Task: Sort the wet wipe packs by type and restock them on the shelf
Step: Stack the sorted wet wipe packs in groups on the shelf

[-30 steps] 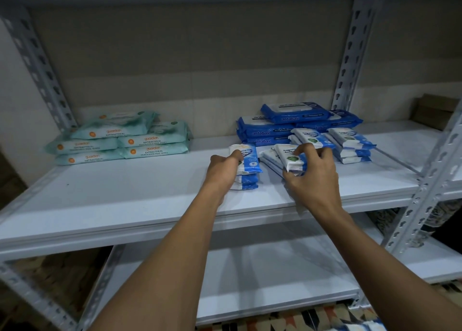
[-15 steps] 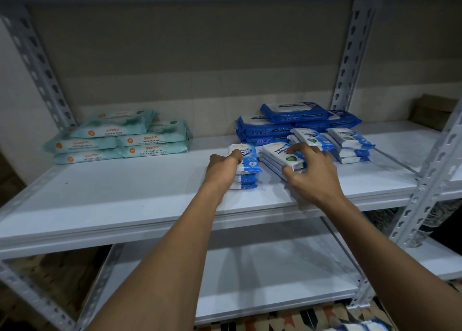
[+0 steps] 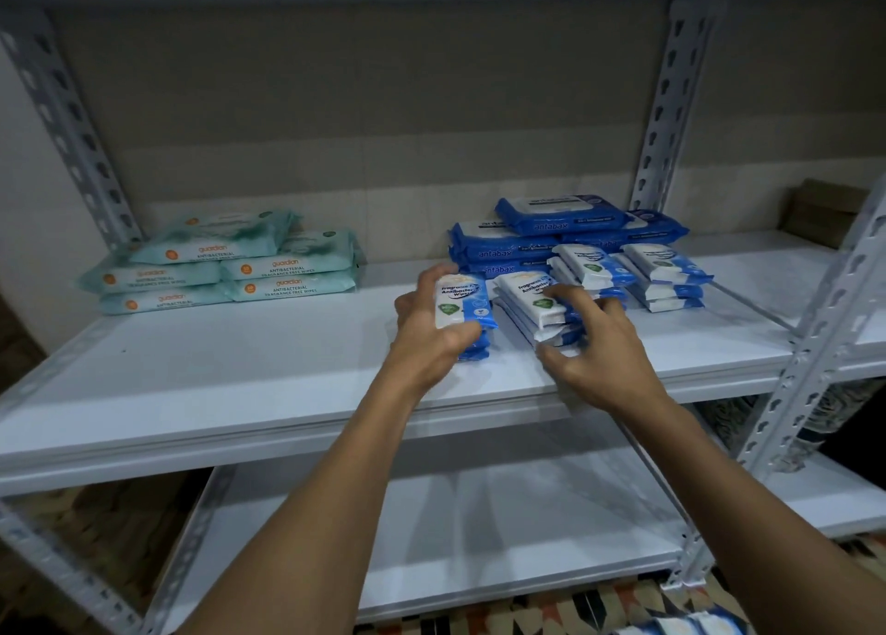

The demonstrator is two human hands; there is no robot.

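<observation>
White shelf (image 3: 239, 361) carries teal packs (image 3: 225, 263) at left, blue packs (image 3: 565, 231) at back. Left hand (image 3: 431, 332) grips a small stack (image 3: 462, 311); right hand (image 3: 599, 351), fingers spread, rests on the next stack (image 3: 532, 303).

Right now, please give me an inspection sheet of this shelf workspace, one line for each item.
Surface: white metal shelf, bare at front left; a second shelf board below.
Job's things: teal guardian packs stacked at back left; dark blue antabax packs stacked at back centre; small white-and-blue packs in stacks in front of them.
Clutter: nothing seen.
Hands: left hand grips the top small pack of a stack; right hand rests its spread fingers on the neighbouring stack.
Cables: nothing seen.
Surroundings: perforated grey uprights, tiled wall behind, brown box at far right, patterned floor below.
</observation>
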